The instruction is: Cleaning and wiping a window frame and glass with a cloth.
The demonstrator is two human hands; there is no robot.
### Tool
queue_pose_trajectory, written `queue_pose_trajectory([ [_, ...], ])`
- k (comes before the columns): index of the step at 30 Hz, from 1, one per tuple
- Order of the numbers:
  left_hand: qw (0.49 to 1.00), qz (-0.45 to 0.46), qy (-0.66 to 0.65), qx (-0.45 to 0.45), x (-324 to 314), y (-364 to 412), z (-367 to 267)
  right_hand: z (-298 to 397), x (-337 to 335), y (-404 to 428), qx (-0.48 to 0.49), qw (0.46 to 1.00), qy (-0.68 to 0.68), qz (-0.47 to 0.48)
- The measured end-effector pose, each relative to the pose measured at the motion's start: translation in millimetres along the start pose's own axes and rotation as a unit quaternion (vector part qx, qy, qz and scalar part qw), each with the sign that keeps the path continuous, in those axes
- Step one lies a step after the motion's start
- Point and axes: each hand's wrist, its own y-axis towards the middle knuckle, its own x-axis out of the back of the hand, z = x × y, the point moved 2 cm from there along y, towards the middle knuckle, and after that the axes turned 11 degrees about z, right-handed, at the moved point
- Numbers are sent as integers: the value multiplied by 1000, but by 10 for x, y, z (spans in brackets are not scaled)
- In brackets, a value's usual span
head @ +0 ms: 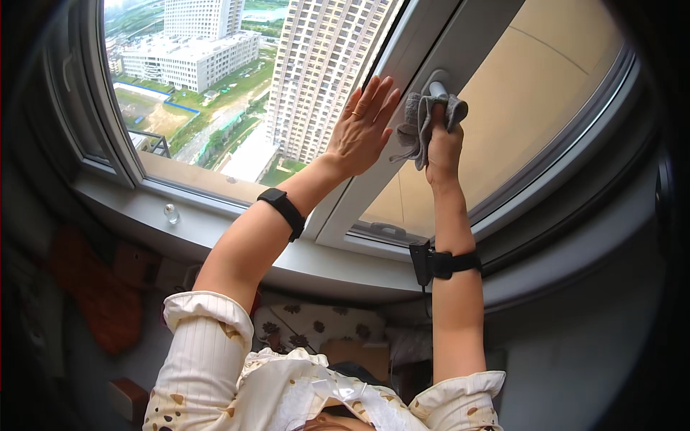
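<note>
My right hand [445,148] grips a grey cloth [418,124] bunched around the window handle [437,89]. The handle's round base and upper shaft show above the cloth; its lower part is hidden. To the left, my left hand [364,126] lies flat against the white window frame [334,210], fingers extended and slightly apart, with a ring on one finger. It holds nothing. The handle is mounted on the sash [474,40] of the right-hand pane [517,108].
A small glass bottle [171,213] stands on the windowsill [215,231]. A black box with a cable [420,263] is strapped to my right forearm; a black band [283,210] circles the left. Flower-patterned fabric [318,323] and a brown box [356,355] lie below the sill.
</note>
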Motion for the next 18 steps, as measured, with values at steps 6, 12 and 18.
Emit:
queue_pose_trajectory([
  [6, 994, 66, 57, -61, -178, 188, 91, -164, -79, -164, 81, 989, -115, -38],
  [12, 999, -27, 27, -27, -574, 186, 137, -509, -109, -407, 109, 976, -177, -61],
  [18, 994, -97, 54, -21, -759, 157, 164, -306, -107, -293, 106, 985, -116, -73],
])
